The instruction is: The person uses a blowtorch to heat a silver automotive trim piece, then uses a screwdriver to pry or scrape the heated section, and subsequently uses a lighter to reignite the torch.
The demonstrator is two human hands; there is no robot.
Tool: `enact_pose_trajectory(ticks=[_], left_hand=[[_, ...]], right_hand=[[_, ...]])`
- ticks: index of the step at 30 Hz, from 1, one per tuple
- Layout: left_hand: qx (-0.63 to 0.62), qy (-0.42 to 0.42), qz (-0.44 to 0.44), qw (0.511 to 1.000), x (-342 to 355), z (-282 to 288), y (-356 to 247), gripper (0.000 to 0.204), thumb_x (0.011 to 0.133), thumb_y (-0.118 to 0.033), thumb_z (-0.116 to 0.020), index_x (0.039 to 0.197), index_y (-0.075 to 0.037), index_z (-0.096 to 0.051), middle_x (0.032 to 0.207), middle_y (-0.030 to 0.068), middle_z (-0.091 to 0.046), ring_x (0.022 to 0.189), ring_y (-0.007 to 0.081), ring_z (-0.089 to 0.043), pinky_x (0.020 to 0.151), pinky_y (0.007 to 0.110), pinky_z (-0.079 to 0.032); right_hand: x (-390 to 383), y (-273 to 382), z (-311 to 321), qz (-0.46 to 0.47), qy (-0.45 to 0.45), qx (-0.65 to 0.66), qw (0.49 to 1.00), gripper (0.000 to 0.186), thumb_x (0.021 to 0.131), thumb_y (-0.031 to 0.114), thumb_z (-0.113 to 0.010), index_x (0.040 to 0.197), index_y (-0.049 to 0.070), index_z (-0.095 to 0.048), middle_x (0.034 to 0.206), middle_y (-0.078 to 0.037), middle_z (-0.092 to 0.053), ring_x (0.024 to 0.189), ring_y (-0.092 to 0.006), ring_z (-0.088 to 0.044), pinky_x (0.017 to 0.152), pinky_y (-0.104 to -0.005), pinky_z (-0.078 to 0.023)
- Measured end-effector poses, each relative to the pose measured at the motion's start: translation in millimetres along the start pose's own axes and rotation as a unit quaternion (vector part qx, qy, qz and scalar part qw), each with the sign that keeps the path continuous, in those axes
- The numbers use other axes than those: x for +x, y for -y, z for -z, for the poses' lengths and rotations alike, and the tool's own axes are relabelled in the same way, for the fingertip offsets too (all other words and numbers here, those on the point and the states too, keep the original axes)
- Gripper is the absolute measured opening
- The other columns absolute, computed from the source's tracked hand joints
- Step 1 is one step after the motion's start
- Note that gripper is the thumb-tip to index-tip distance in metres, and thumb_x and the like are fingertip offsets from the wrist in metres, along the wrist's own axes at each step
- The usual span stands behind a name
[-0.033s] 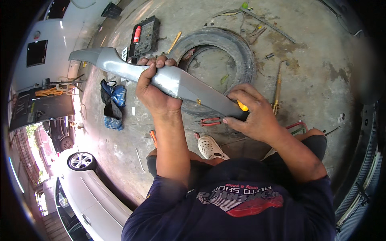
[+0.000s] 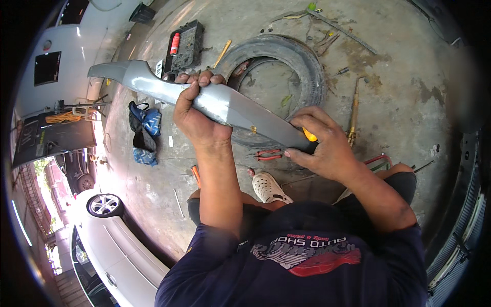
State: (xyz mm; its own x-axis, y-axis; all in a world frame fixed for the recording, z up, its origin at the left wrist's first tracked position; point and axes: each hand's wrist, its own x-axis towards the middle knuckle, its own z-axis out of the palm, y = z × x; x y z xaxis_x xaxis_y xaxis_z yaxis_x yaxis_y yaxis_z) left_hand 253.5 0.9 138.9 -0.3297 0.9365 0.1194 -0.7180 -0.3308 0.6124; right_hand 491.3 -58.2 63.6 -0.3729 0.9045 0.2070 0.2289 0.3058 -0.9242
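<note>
Shirt (image 2: pixel 307 245): printed lettering is being worn.
Left grip (image 2: pixel 200 120): one silver panel (image 2: pixel 217 105) is being clasped mid-length, closely wrapped.
Right grip (image 2: pixel 322 143): its right end is being pinched; one yellow piece (image 2: pixel 309 134) is being partly covered.
Panel place: held aloft, one tire (image 2: pixel 307 66) is being partly blocked.
Beyond: one red can (image 2: pixel 175 44) is being carried by one tray (image 2: pixel 192 46).

Daylight's blazing in at left, bleaching the grey concrete floor (image 2: pixel 135 187); the long curved silver panel (image 2: pixel 212 105) is glinting, outer edges are bending!

left fingers (image 2: pixel 205 78) — around silver panel (image 2: pixel 212 104) | right fingers (image 2: pixel 310 123) — gripping its end
</note>
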Motion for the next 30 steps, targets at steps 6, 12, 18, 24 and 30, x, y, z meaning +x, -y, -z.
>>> enact_pose_trajectory(ticks=[6,12,18,24,30], left_hand=[[-0.002,0.018,0.004,1.000,-0.1,0.4,5.8,0.030,0.082,0.007,-0.056,0.110,-0.004,-0.055,0.094,0.0086,-0.057,0.095,0.0253,-0.060,0.097,0.046,-0.052],[0.029,0.049,0.029,0.998,-0.7,-0.1,8.8,0.054,0.081,-0.006,-0.062,0.134,-0.004,-0.055,0.110,0.0122,-0.066,0.112,0.0318,-0.064,0.109,0.054,-0.049],[0.151,0.087,0.105,0.979,3.4,5.1,-6.4,0.071,0.084,-0.015,-0.062,0.151,0.003,-0.043,0.128,0.0205,-0.064,0.126,0.0388,-0.060,0.115,0.058,-0.042],[0.134,-0.001,0.166,0.977,24.9,48.4,-24.4,0.056,0.094,-0.024,-0.067,0.142,0.001,-0.053,0.124,0.0157,-0.066,0.125,0.0359,-0.061,0.110,0.055,-0.048],[0.121,-0.117,0.177,0.970,20.5,119.3,16.0,0.029,0.100,-0.010,-0.067,0.127,0.001,-0.060,0.115,0.0119,-0.068,0.124,0.0338,-0.064,0.109,0.051,-0.053]], right_hand=[[-0.4,-7.9,0.9,0.018,-0.022,0.017,0.999,0.048,0.072,0.018,-0.089,0.113,0.003,-0.070,0.118,-0.013,-0.065,0.108,-0.0327,-0.068,0.093,-0.0407,-0.056],[0.8,-18.1,6.6,0.037,-0.027,0.040,0.998,0.049,0.069,0.014,-0.090,0.111,0.000,-0.069,0.117,-0.014,-0.067,0.108,-0.0314,-0.069,0.094,-0.0389,-0.056],[-2.2,-30.7,12.8,0.033,-0.042,0.048,0.997,0.049,0.068,0.012,-0.092,0.111,0.001,-0.069,0.117,-0.015,-0.069,0.107,-0.0323,-0.069,0.096,-0.0391,-0.055],[5.4,-56.2,28.4,-0.009,0.022,0.005,1.000,0.046,0.070,0.014,-0.092,0.110,0.003,-0.070,0.119,-0.013,-0.069,0.108,-0.0321,-0.069,0.097,-0.0396,-0.054],[15.6,-82.9,48.2,-0.069,0.001,-0.109,0.992,0.041,0.074,0.017,-0.091,0.107,0.006,-0.070,0.122,-0.010,-0.068,0.113,-0.0314,-0.067,0.097,-0.0403,-0.054]])
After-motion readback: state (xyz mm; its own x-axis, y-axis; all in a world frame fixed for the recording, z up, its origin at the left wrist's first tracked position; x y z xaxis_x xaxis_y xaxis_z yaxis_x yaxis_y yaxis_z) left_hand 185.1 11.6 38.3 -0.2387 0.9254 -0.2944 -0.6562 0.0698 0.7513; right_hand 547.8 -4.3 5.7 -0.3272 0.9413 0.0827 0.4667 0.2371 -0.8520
